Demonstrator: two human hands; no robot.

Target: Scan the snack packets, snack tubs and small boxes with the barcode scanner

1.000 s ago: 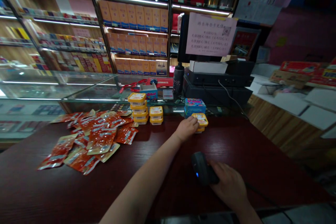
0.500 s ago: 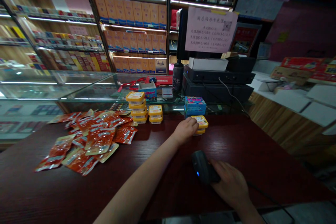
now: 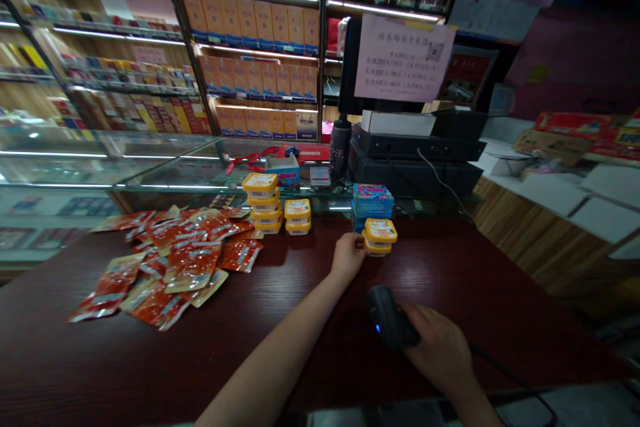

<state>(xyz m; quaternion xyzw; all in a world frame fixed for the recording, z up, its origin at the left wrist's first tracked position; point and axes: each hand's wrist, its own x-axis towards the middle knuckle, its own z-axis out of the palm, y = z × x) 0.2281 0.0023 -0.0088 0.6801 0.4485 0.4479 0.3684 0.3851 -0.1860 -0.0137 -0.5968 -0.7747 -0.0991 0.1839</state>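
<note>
My left hand [image 3: 349,256] is at the left side of a short stack of yellow-lidded plastic tubs, its fingers curled against the lower tub [image 3: 378,250]. The upper tub [image 3: 381,231] rests on top, clear of the fingers. Some fingertips are hidden by the hand. Nearer the front edge, my right hand [image 3: 437,347] is wrapped round the handle of a black barcode scanner [image 3: 387,317]. A blue light glows on the scanner, and its head points left and away from me. Directly behind the tubs stands a stack of small blue boxes [image 3: 373,200].
Orange-red food pouches [image 3: 193,257] lie heaped on the dark wooden counter [image 3: 280,320] at left. Two more tub stacks [image 3: 265,203] stand beside them. A black bottle [image 3: 341,145] and a monitor with a paper sign [image 3: 404,60] are behind. The scanner's cable [image 3: 505,377] trails right.
My left hand has slid down and left from the upper tub to the lower one's side. My right hand and the scanner have barely moved.
</note>
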